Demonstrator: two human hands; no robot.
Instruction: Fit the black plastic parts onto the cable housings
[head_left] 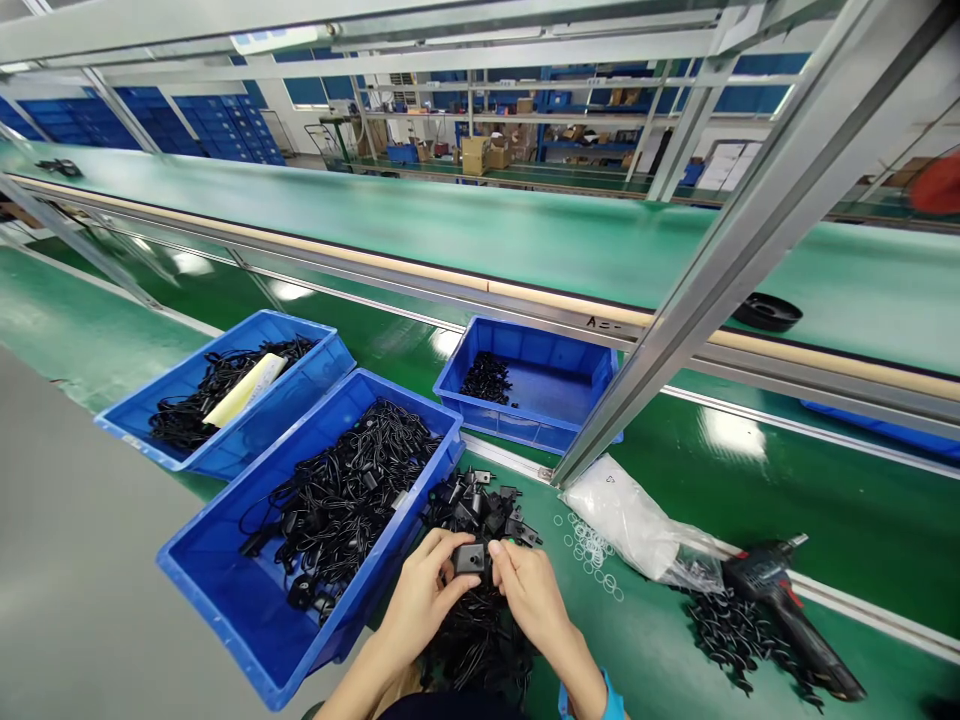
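Observation:
Both my hands meet at the bottom middle over a heap of small black plastic parts [480, 505] on the green bench. My left hand [424, 595] and my right hand [529, 590] pinch one small black square part [470, 558] between their fingertips. Under my wrists lies a bundle of black cables [476, 640]. The nearest blue bin [225, 585], full of black wired parts, stands just left of my left hand.
A second blue bin [142, 410] with cables and a cream strip sits farther left. A third blue bin [555, 355] holds few parts. A clear plastic bag [637, 525], small clear rings [592, 550], an electric screwdriver [787, 600] and a slanted metal post [720, 250] are to the right.

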